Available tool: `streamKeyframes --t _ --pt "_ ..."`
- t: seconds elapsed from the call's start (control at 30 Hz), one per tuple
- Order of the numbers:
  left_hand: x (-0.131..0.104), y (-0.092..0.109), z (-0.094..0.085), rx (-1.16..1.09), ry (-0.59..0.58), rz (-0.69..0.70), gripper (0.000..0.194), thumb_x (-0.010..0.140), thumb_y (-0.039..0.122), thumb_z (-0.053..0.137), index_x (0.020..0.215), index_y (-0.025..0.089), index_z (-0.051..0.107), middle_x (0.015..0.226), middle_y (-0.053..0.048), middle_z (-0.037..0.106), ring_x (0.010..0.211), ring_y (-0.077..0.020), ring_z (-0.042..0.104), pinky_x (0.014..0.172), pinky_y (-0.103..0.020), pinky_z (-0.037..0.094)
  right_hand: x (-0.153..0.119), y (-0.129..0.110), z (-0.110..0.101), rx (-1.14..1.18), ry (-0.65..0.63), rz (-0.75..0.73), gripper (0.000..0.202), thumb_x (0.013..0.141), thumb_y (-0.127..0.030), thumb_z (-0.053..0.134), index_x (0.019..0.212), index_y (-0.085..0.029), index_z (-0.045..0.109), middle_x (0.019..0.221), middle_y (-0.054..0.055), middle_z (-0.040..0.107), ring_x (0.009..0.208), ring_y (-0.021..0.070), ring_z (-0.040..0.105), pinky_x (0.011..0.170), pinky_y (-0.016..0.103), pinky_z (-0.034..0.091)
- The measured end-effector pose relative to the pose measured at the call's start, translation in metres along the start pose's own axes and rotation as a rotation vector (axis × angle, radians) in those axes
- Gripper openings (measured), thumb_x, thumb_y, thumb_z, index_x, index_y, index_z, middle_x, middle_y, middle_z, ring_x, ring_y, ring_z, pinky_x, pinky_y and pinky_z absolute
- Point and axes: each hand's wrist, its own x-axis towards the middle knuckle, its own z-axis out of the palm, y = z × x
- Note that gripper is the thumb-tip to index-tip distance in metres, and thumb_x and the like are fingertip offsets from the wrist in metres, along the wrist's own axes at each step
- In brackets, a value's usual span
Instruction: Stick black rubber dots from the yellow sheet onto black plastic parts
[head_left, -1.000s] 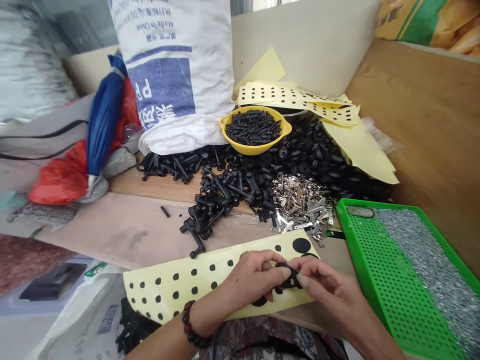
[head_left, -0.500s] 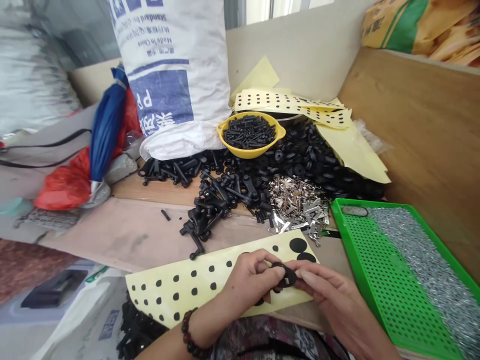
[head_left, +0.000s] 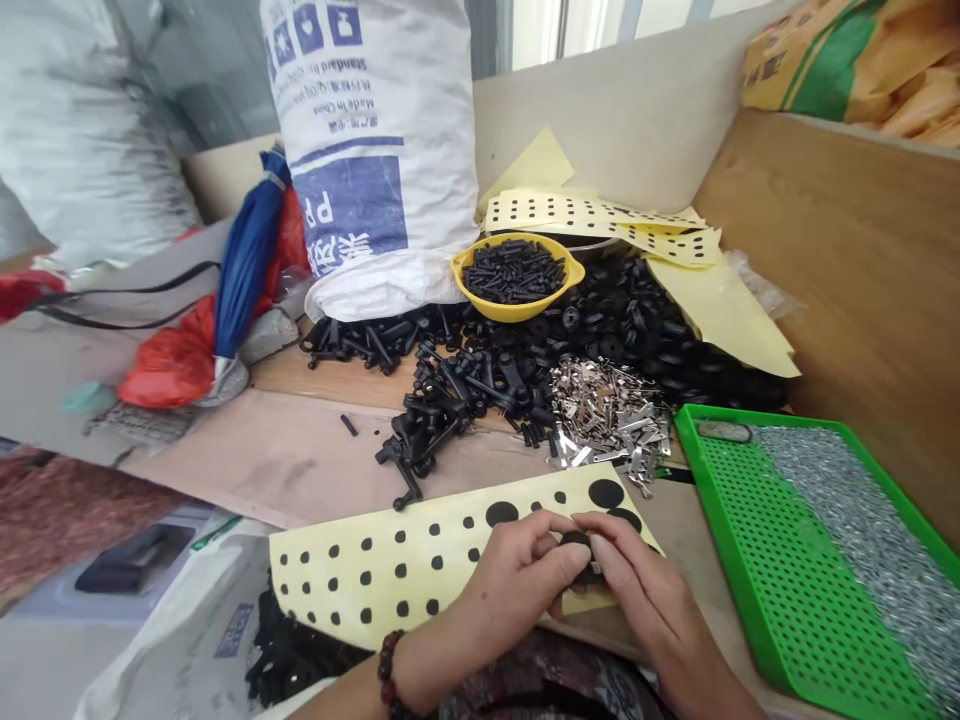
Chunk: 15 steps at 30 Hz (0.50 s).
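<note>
My left hand (head_left: 521, 568) and my right hand (head_left: 641, 590) meet at the front of the table, both closed on a small round black disc (head_left: 579, 548). Their thumbs lie side by side on its face, and the fingers hide most of its edge. Beneath the hands lies a yellow sheet (head_left: 346, 550) with black spots, small ones in rows and several large round ones at its right end. Just beyond the sheet is a heap of small metal strips (head_left: 609, 410). Black crank-like handles (head_left: 431, 415) are piled to the left of that heap.
A yellow bowl (head_left: 517, 312) of black screw-like pieces stands behind the handles, before a white sack (head_left: 427, 130). Black round parts (head_left: 637, 310) heap to its right. A green tray (head_left: 750, 600) with small metal pieces is at the right. A blue umbrella (head_left: 251, 250) leans at the left.
My right hand has closed in towards the left, and its thumb now lies beside the left thumb on the disc. The whole view has shifted slightly.
</note>
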Motion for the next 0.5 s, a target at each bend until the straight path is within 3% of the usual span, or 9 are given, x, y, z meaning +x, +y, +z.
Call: streamKeyframes --t 0.13,0.23,0.33,0.4,0.5 --pt "-0.009 -0.004 0.001 -0.035 0.020 0.037 0.030 0.073 0.027 0.066 0.101 0.014 0.063 0.073 0.002 0.056 0.066 -0.0104 0.050 0.061 -0.020 0.039 -0.006 -0.001 0.013 -0.031 -0.027 -0.037 0.032 0.095 -0.044 0.039 0.105 -0.025 0.063 0.100 0.005 0.073 0.090 0.0205 0.069 0.074 0.024 0.054" --pt "-0.027 0.005 -0.018 0.117 0.050 0.003 0.031 0.074 0.030 0.064 0.100 0.016 0.064 0.070 0.001 0.059 0.062 -0.0120 0.050 0.059 -0.021 0.038 -0.011 -0.009 0.018 0.015 -0.142 -0.040 0.031 0.097 -0.041 0.037 0.110 -0.024 0.059 0.097 0.004 0.072 0.086 0.0189 0.069 0.074 0.025 0.054" --pt "-0.069 0.017 -0.075 0.526 0.231 -0.079 0.032 0.078 0.041 0.060 0.103 0.021 0.063 0.078 -0.001 0.067 0.067 -0.0175 0.058 0.061 -0.025 0.043 -0.012 -0.015 0.004 -0.082 -0.140 -0.095 0.027 0.097 -0.038 0.039 0.109 -0.024 0.058 0.091 0.003 0.070 0.080 0.0179 0.068 0.070 0.026 0.053" --pt "-0.107 0.018 -0.127 0.843 0.459 -0.143 0.037 0.077 0.047 0.059 0.108 0.025 0.062 0.092 -0.002 0.071 0.080 -0.0232 0.064 0.070 -0.030 0.047 -0.010 -0.012 -0.014 -0.291 -0.061 -0.203 0.022 0.097 -0.033 0.040 0.101 -0.024 0.059 0.092 0.004 0.069 0.085 0.0192 0.067 0.070 0.027 0.052" --pt "-0.156 0.009 -0.193 1.303 0.719 -0.260 0.037 0.079 0.050 0.051 0.103 0.024 0.065 0.088 -0.005 0.072 0.077 -0.0289 0.066 0.069 -0.040 0.049 -0.007 0.004 -0.038 -0.672 0.126 -0.372 0.021 0.096 -0.029 0.037 0.094 -0.022 0.057 0.093 0.007 0.065 0.080 0.0220 0.066 0.067 0.032 0.050"
